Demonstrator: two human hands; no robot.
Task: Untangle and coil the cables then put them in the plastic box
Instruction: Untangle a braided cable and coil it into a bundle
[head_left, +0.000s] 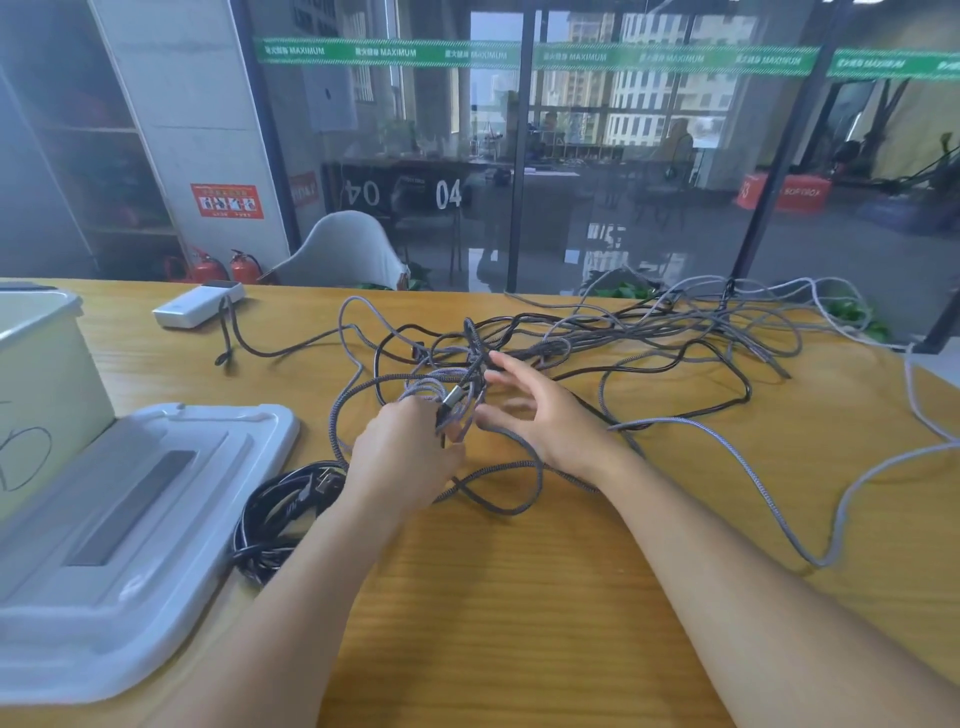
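where the wooden bench (519, 597) fills the lower view, a loose tangle of grey and black cables (597, 338) sprawls across its far half, its long axis running side to side from about 10 o'clock out to 3 o'clock. the left hand (402, 457) sits near the centre of the view, its fingers curled round a small bundle of grey braided loops (441, 395); a metal-tipped plug (453, 397) sticks out of that grip, pointing up and away toward 1 o'clock. the right hand (540, 415) is just beside it at 3 o'clock, fingers spread and slightly blurred, holding nothing, palm turned toward the bundle. one grey strand (779, 514) swings wide to the right, dips toward 4 o'clock and climbs back to the bench's right edge. at 8 o'clock from the left hand lies a coiled black cable (280, 514), already wound into a ring, partly hidden by the left forearm. touching that coil's left side is the white lid (145, 519), lying flat. the plastic box (41, 374) stands at the far left edge, at 9 o'clock, open at the top, with a dark scribble on its side. a white power bank (197, 304) rests at 11 o'clock, a dark short cable (228, 332) trailing from it toward the tangle. beyond the bench a pale chair (343, 249) stands before a glass wall.
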